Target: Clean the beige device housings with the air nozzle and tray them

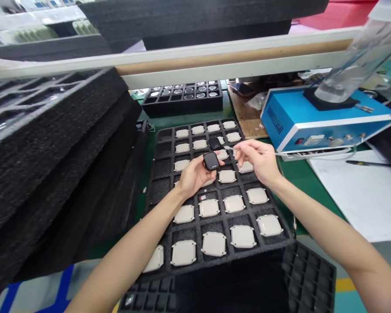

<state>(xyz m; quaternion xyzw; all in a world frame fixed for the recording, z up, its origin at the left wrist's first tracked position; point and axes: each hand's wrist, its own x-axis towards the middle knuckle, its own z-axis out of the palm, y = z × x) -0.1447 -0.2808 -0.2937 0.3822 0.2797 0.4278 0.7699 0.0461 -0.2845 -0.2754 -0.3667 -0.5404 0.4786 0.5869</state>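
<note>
My left hand (197, 176) is closed around a black smartwatch body (211, 161) with a rounded square face, held above a foam tray (161, 191). Just to its right, my right hand (256, 161) pinches a thin white cable (270, 152). The cable's pale tip (227, 148) points left, near the watch but apart from it. A second black watch body (214, 143) lies in the tray beyond my left hand. Several beige watch cases (214, 243) with lugs sit in the tray's pockets; my hands cover some of them.
Tall stacked black foam trays (68, 130) stand at the left. A blue machine (299, 117) carrying a clear cylinder (348, 74) is at the right, near white paper (352, 195) and a pen (368, 163). A shelf rail (234, 56) crosses ahead, with another filled tray (182, 104) beneath.
</note>
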